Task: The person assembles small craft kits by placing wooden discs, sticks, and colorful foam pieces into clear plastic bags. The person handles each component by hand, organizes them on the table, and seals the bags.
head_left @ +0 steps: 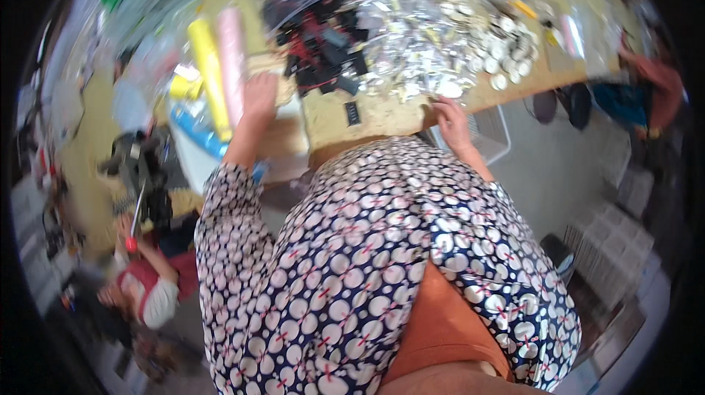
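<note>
My left hand (261, 96) rests at the left of the table, its fingers stretched over a pile of pale brown flat pieces (285, 91) in an open carton (285, 142). I see nothing gripped in it. My right hand (452, 122) is at the table's front edge, fingers slightly bent and apart, with nothing visible in them. It is nearest to a heap of small clear plastic packets (415, 46). Between my hands a small dark rectangular piece (353, 113) lies alone on the tabletop (327, 117). Behind it is a pile of black and red pieces (323, 50).
Yellow (208, 72) and pink (231, 57) rolls lie beside my left hand. Pale round discs (510, 46) cover the table's right part. A white basket (490, 131) stands below the front edge. At left, another person (150, 288) sits near a dark machine (139, 164).
</note>
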